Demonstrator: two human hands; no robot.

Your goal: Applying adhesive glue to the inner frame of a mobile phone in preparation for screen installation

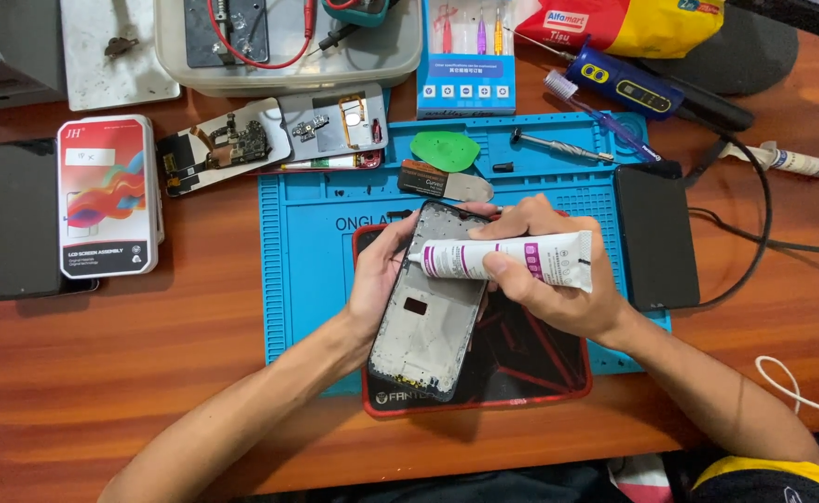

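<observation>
Your hands were both occupied over the blue repair mat [312, 279], which serves as the landmark for what follows. Your left hand [377, 279] was curled around the left edge of the phone frame [428, 317], fingers closed on it, holding it tilted above the black-and-red pad [521, 363] that lay on the mat's lower middle. Your right hand [559, 284] was closed around a white glue tube [512, 258] with purple print, thumb pressed on its body; its nozzle pointed left and met the frame's upper left edge.

On the mat's top strip lay a green pick [444, 149], a small metal spatula [447, 183] and a screwdriver [563, 146]. A dark phone [656, 233] rested on the mat's right edge. Just beyond the mat's upper left corner sat a stripped back cover with circuit boards [270, 140]. Well left of the mat, on the wooden bench [149, 354], a white screen box [109, 196] leaned against another dark phone [20, 219]. Behind the mat's top edge stood a blue tool kit card [465, 74] and a clear tray [288, 70].
</observation>
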